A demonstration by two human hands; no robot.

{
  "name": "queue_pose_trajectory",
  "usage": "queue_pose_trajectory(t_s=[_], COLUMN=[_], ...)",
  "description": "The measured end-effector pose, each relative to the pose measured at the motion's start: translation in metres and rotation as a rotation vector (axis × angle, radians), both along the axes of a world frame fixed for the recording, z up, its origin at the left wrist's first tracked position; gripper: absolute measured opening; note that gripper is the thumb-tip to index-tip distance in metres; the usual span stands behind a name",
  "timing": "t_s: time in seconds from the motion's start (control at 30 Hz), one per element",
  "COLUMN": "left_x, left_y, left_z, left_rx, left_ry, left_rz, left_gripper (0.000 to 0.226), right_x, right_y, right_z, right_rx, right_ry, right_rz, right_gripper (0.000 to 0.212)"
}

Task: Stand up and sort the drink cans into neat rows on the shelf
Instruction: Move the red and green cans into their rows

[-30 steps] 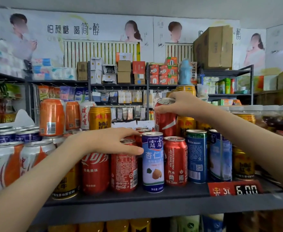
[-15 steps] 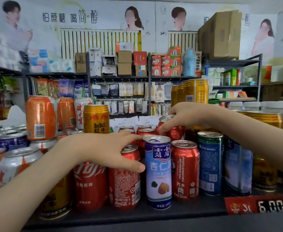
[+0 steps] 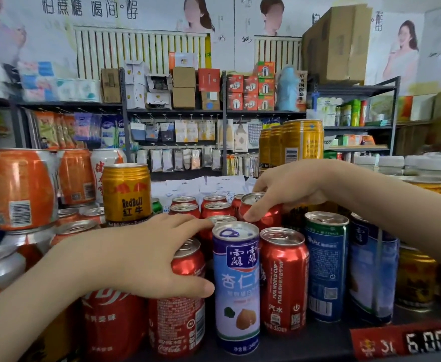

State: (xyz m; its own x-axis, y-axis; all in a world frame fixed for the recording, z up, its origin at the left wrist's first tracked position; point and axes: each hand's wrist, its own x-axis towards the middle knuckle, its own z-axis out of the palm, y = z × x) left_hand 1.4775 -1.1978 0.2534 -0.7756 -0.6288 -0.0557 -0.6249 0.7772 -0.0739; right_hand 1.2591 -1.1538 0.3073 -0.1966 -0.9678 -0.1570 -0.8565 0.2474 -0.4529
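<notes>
Red cola can [image 3: 262, 211] sat mid-shelf, pinched by the right hand [image 3: 292, 189]; left hand [image 3: 136, 257] gripped a front Coca-Cola can [image 3: 180, 304]. Packed this tight, one nudge probably toppled the tall almond drink can [image 3: 236, 283].

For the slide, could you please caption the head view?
Left hand and right hand each grip a red can among mixed drink cans on the shelf.

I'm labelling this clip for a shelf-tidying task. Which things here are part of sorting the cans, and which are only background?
Part of the job:
left hand gripping a red cola can
right hand gripping another red can farther back
tall blue-and-white almond drink can
gold Red Bull can
dark shelf

Background:
red price tag
brown cardboard boxes
wall posters
</notes>
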Motion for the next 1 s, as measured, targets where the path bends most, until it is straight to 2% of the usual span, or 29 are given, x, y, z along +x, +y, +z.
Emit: queue_pose_trajectory(t_s=[0.23, 0.4, 0.67, 0.77, 0.87, 1.0], left_x=[0.002, 0.000, 0.001, 0.000, 0.000, 0.002], left_y=[-0.002, 0.000, 0.003, 0.003, 0.004, 0.008], left_z=[0.000, -0.001, -0.001, 0.000, 0.001, 0.003], left_rx=[0.003, 0.002, -0.022, -0.034, -0.040, -0.069], left_ry=[0.002, 0.011, 0.045, 0.065, 0.097, 0.215], left_rz=[-0.015, -0.010, -0.017, -0.021, -0.037, -0.061], left_gripper=[0.099, 0.096, 0.092, 0.090, 0.088, 0.089], right_x=[-0.002, -0.001, 0.003, 0.006, 0.008, 0.006], right_y=[-0.009, -0.018, -0.018, -0.016, -0.010, 0.005], right_z=[-0.004, -0.011, -0.013, -0.013, -0.007, -0.005], right_rx=[0.131, 0.211, 0.172, 0.085, -0.096, -0.339], right_ry=[0.123, 0.186, 0.223, 0.327, 0.467, 0.421], right_rz=[0.034, 0.066, 0.063, 0.081, 0.094, 0.102], right_gripper=[0.062, 0.060, 0.064, 0.059, 0.047, 0.036])
